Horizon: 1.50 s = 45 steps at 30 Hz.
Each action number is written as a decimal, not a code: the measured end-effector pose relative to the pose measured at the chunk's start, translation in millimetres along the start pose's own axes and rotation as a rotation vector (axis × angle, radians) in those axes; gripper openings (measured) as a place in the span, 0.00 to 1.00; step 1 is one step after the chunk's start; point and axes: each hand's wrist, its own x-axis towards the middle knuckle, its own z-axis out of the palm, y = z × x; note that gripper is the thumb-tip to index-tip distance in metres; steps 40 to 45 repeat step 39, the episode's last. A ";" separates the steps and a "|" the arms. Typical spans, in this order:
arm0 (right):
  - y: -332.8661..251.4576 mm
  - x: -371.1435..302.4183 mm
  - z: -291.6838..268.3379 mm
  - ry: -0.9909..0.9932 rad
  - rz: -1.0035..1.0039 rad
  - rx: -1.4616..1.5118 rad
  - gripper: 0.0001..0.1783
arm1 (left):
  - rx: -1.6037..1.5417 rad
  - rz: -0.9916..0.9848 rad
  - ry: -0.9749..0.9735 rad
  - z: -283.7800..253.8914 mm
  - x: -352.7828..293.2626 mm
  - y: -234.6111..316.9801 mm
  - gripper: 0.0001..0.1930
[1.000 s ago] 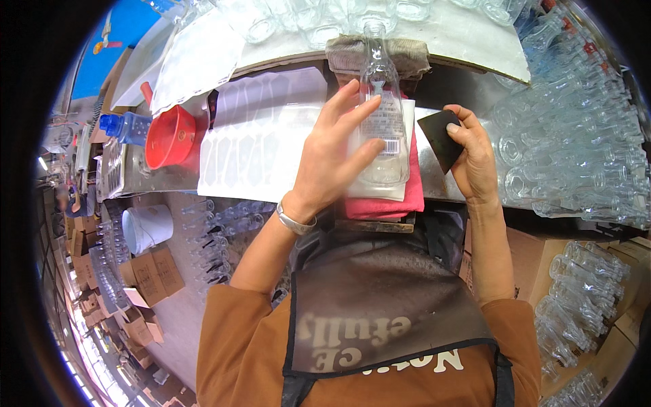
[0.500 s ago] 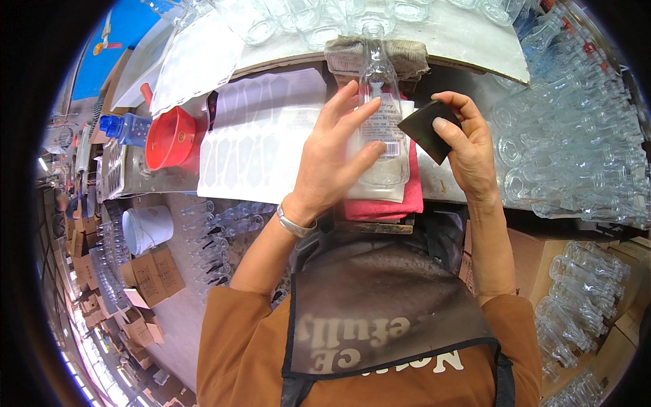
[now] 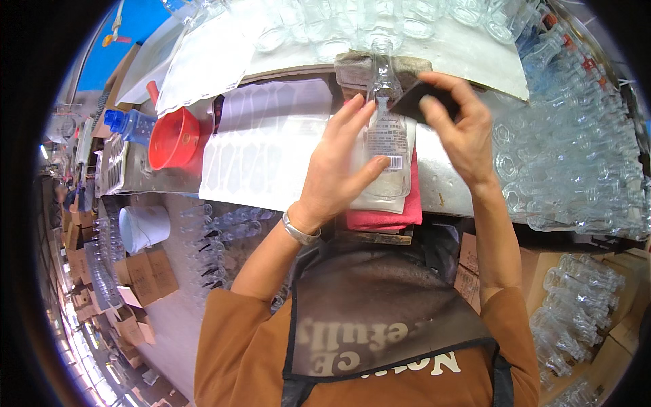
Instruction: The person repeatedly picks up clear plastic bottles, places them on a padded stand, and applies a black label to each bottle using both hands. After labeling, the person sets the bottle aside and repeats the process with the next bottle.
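Note:
A clear glass bottle [image 3: 388,184] lies on its back before me, neck pointing away and resting on a folded grey cloth [image 3: 354,68]. On its upper side is a printed label [image 3: 386,141] with a barcode. My left hand [image 3: 332,166] is open along the bottle's left side, fingers stretched, its thumb tip over the label's lower part. Between thumb and fingers my right hand [image 3: 464,132] grips a flat black square piece [image 3: 409,100], held over the bottle's shoulder and the label's top. White paper and a pink cloth [image 3: 415,203] lie under the bottle.
Sheets of labels [image 3: 254,159] lie left of the bottle, beside a red plastic scoop [image 3: 178,139] and a blue-capped bottle [image 3: 132,125]. Glass bottles [image 3: 569,152] crowd the right side; more stand along the far board. A white bucket [image 3: 144,227] and cardboard boxes [image 3: 152,275] are on the floor.
My right hand has moved left and away from me, bringing the black piece over the bottle's upper part. My left hand stays beside the bottle, its fingers slightly closer together.

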 end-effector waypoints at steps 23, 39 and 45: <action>-45.7 41.7 19.0 -0.319 -0.401 -0.440 0.13 | -0.122 -0.089 0.204 23.2 -46.9 5.6 0.59; -14.6 18.4 -4.5 -0.308 -0.250 -0.273 0.12 | -0.254 -0.186 0.050 10.2 -54.8 1.2 0.53; -14.6 18.4 -4.5 -0.308 -0.250 -0.273 0.12 | -0.254 -0.186 0.050 10.2 -54.8 1.2 0.53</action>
